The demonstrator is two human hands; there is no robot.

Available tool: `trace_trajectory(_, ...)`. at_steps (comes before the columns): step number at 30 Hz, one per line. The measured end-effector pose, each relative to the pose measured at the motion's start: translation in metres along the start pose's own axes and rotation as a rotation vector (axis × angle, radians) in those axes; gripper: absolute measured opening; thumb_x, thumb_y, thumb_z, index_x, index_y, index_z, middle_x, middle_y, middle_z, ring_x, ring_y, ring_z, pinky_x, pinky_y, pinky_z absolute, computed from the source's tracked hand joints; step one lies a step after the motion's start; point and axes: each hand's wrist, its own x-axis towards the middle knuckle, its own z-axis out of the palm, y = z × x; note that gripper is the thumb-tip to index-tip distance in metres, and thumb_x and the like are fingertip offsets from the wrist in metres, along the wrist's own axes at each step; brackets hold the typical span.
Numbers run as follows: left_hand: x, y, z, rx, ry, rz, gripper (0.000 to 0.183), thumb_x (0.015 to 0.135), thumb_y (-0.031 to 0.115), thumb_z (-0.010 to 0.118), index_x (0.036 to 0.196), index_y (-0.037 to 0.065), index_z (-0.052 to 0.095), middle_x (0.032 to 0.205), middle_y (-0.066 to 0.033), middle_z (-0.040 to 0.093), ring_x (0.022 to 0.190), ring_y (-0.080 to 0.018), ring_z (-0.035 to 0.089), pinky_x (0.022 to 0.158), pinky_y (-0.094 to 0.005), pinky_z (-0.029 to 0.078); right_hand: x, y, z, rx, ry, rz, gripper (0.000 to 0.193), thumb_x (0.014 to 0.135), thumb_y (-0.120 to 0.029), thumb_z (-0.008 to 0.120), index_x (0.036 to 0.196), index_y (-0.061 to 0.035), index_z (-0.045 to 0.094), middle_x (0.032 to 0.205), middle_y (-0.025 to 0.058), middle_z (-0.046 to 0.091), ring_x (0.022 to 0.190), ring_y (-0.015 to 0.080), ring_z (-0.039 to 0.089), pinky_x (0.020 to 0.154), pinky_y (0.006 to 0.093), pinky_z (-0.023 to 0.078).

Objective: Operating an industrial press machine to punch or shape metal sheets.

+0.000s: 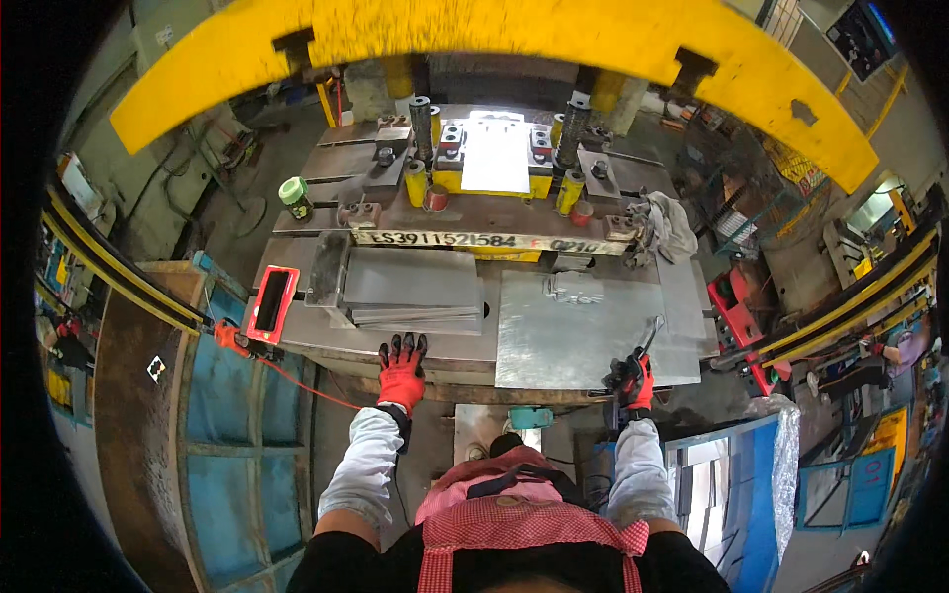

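My left hand (402,372), in a red glove with black fingertips, rests with fingers spread at the front edge of the press bed (445,346). Just beyond its fingertips lies a stack of grey metal sheets (410,279). My right hand (635,383), gloved alike, is closed around a slim metal tool (650,336) that looks like tongs, its tip pointing away from me. That hand is over the near right part of a large shiny plate (578,331) on the bed. Farther off, a bright flat sheet (496,153) lies on the yellow die (455,182).
A yellow beam (583,35) arches overhead. Left on the bed are a red-framed device (271,304) and a green-lidded jar (295,193); a grey rag (668,227) lies right. Blue bins (222,381) stand left, and a blue container with metal pieces (736,484) right.
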Motion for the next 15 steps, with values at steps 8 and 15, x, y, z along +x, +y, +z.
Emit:
trace_trajectory(8, 0.000, -0.006, 0.009, -0.016, 0.045, 0.038, 0.061, 0.077, 0.021, 0.051, 0.135, 0.019, 0.032, 0.140, -0.0124, 0.029, 0.133, -0.0314, 0.017, 0.107, -0.0511, 0.009, -0.002, -0.001, 0.009, -0.028, 0.038, -0.040, 0.015, 0.082, -0.021, 0.056, 0.088, -0.0147, 0.043, 0.070, 0.0109, 0.054, 0.050, 0.0216, 0.050, 0.045, 0.0384, 0.044)
trace_trajectory(15, 0.002, -0.004, 0.006, 0.028, 0.040, 0.058, 0.066, 0.074, 0.020, 0.054, 0.135, 0.019, 0.030, 0.140, -0.0115, 0.028, 0.132, -0.0324, 0.018, 0.106, -0.0527, 0.010, -0.004, 0.000, 0.014, 0.011, 0.028, -0.087, 0.015, 0.082, -0.018, 0.056, 0.091, -0.0140, 0.045, 0.069, 0.0111, 0.054, 0.047, 0.0200, 0.048, 0.043, 0.0370, 0.043)
